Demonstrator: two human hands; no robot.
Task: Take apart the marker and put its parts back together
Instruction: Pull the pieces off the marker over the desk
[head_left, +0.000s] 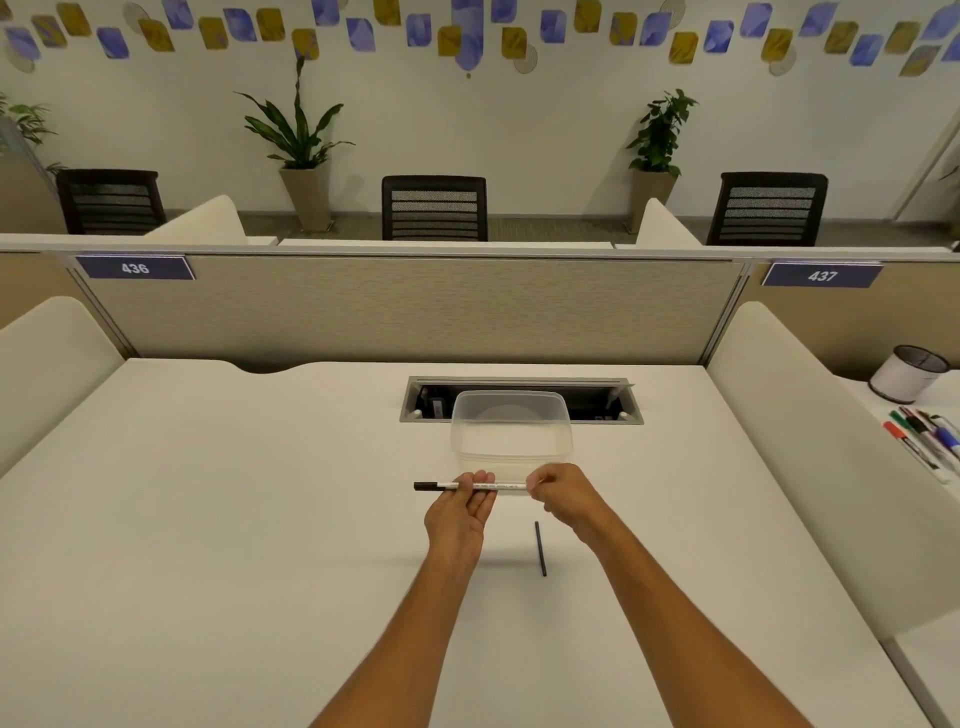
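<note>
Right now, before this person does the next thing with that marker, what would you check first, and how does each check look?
1. Marker barrel held by both hands: ok, left hand under the middle, right hand at its right end.
2. Black cap end on: ok.
3. Thin black rod within reach on the desk: ok.
4. Rod clear of the desk's edge: ok.
5. Right end of barrel open: cannot tell, fingers hide it.
6. Clear plastic container out of the way: ok, behind the hands.

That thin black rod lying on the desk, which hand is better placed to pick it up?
Right, probably. The black rod lies just below the right hand, whose fingers only pinch the marker end; the left hand cradles the barrel.
</note>
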